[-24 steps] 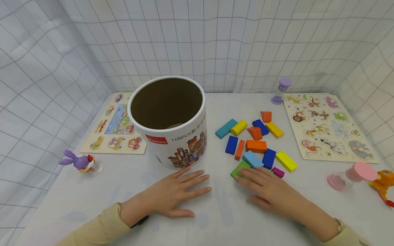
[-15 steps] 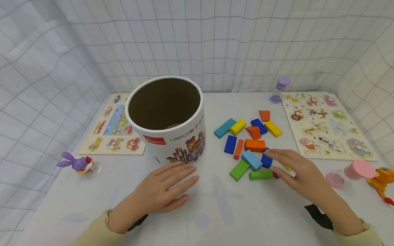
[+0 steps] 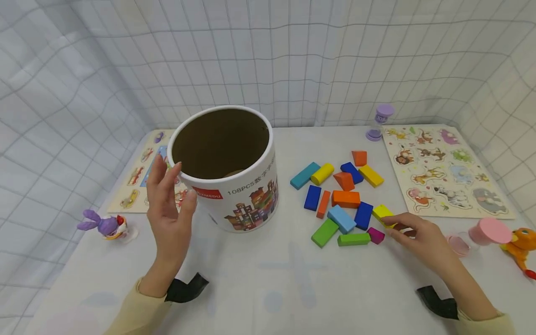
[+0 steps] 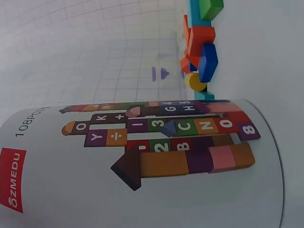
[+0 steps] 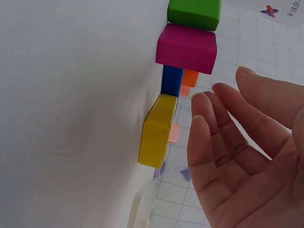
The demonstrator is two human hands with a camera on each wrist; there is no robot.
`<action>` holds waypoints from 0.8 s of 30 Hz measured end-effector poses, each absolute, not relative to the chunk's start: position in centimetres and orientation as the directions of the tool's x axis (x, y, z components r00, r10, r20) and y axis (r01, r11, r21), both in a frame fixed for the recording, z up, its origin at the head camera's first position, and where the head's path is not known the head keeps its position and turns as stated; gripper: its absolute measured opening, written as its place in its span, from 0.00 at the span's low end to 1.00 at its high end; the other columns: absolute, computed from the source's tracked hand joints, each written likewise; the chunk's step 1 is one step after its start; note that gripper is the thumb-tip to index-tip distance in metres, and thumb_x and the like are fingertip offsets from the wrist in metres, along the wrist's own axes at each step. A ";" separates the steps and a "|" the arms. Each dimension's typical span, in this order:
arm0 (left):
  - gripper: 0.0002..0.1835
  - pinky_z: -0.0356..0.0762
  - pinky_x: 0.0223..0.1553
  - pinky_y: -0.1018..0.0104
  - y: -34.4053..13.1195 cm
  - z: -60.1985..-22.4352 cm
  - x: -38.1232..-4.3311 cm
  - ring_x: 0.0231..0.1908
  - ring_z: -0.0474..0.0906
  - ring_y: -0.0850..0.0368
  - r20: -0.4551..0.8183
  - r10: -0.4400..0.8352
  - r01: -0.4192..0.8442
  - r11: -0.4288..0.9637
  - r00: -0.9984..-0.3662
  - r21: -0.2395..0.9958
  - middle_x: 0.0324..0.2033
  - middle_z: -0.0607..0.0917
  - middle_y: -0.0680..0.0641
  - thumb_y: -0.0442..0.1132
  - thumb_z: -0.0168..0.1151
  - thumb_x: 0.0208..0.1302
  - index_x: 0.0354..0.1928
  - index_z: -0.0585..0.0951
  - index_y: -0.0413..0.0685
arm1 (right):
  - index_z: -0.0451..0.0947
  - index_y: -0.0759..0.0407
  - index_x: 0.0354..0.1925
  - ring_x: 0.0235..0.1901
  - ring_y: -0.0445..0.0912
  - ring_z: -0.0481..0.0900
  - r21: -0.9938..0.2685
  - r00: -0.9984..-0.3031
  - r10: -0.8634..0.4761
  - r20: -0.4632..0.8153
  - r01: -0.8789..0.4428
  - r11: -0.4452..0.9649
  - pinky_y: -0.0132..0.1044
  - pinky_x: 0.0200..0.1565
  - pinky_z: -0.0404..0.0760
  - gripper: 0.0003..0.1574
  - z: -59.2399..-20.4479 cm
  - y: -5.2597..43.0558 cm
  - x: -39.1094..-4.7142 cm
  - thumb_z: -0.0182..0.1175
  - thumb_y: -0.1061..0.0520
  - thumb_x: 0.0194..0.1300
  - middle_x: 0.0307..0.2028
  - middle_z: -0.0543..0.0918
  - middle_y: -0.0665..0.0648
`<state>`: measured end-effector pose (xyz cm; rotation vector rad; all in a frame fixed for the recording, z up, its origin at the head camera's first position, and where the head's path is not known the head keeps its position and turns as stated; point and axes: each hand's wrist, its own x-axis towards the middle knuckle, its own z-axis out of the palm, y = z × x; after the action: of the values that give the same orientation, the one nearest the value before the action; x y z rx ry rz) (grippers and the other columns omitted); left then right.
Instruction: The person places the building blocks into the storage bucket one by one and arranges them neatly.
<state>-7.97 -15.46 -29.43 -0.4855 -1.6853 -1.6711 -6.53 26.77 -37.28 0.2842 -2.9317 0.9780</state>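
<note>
A tall white cardboard bucket (image 3: 251, 195) with printed building blocks on its side stands left of the middle in the head view; its printed side fills much of the left wrist view. My left hand (image 3: 169, 218) is raised at the bucket's near left rim, fingers pointing up, thumb apart. On the right, a yellow block (image 3: 383, 214) lies flat on the table. Beside it hovers my right hand (image 3: 423, 239), fingers slightly bent, overlapping its near end in the head view. The right wrist view shows a gap between those fingers and the yellow block (image 5: 156, 133). A magenta block (image 3: 375, 235) lies beside it.
Several coloured blocks, among them a green one (image 3: 354, 239) and an orange one (image 3: 345, 199), lie right of the bucket. Puzzle boards (image 3: 450, 174) lie at both sides. Pink (image 3: 490, 231) and purple (image 3: 378, 122) sand timers, a rabbit figure (image 3: 106, 225) and an orange toy (image 3: 521, 246) stand around.
My left hand has risen from the table in front of the bucket to its left rim. My right hand has moved right, off the green blocks, to the yellow block.
</note>
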 end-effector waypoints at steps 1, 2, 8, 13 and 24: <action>0.21 0.47 0.64 0.54 -15.6 -29.7 -8.2 0.65 0.45 0.49 0.676 -0.213 0.683 0.053 -0.705 0.729 0.64 0.56 0.43 0.27 0.52 0.56 0.55 0.70 0.34 | 0.79 0.54 0.43 0.34 0.38 0.73 -0.586 -0.982 -0.169 0.088 -0.188 0.788 0.23 0.32 0.75 0.15 -37.4 26.8 -6.5 0.62 0.55 0.54 0.38 0.80 0.52; 0.22 0.46 0.64 0.54 -15.8 -29.9 -8.5 0.65 0.45 0.50 0.660 -0.220 0.673 0.019 -0.718 0.739 0.65 0.55 0.43 0.27 0.51 0.56 0.56 0.70 0.36 | 0.79 0.55 0.42 0.33 0.39 0.73 -0.581 -0.981 -0.177 0.081 -0.191 0.792 0.24 0.32 0.75 0.15 -37.5 26.7 -6.6 0.62 0.56 0.53 0.37 0.80 0.52; 0.19 0.47 0.64 0.54 -15.1 -30.7 -10.0 0.65 0.46 0.51 0.660 -0.324 0.704 -0.031 -0.678 0.709 0.63 0.59 0.43 0.29 0.50 0.57 0.52 0.72 0.37 | 0.81 0.55 0.39 0.29 0.39 0.72 -0.554 -0.979 -0.198 0.039 -0.187 0.812 0.26 0.30 0.75 0.14 -37.7 26.8 -6.6 0.65 0.56 0.50 0.31 0.79 0.48; 0.16 0.46 0.64 0.53 -13.9 -30.7 -10.9 0.64 0.47 0.51 0.656 -0.429 0.739 -0.040 -0.621 0.673 0.61 0.61 0.43 0.29 0.49 0.54 0.46 0.73 0.35 | 0.81 0.55 0.39 0.28 0.40 0.71 -0.545 -0.979 -0.204 -0.001 -0.171 0.821 0.27 0.30 0.75 0.14 -37.7 26.6 -6.6 0.65 0.55 0.50 0.28 0.77 0.47; 0.14 0.53 0.61 0.53 -12.9 -30.6 -11.2 0.63 0.49 0.52 0.630 -0.502 0.747 -0.050 -0.593 0.663 0.61 0.60 0.43 0.31 0.51 0.52 0.43 0.74 0.38 | 0.80 0.55 0.35 0.26 0.41 0.68 -0.520 -0.968 -0.244 -0.058 -0.179 0.835 0.27 0.26 0.71 0.11 -38.0 26.0 -6.7 0.65 0.56 0.49 0.23 0.74 0.45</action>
<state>-11.24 -12.90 -30.59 -0.2858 -1.3275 -1.7800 -6.69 26.04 -37.98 0.3616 -3.1257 0.8656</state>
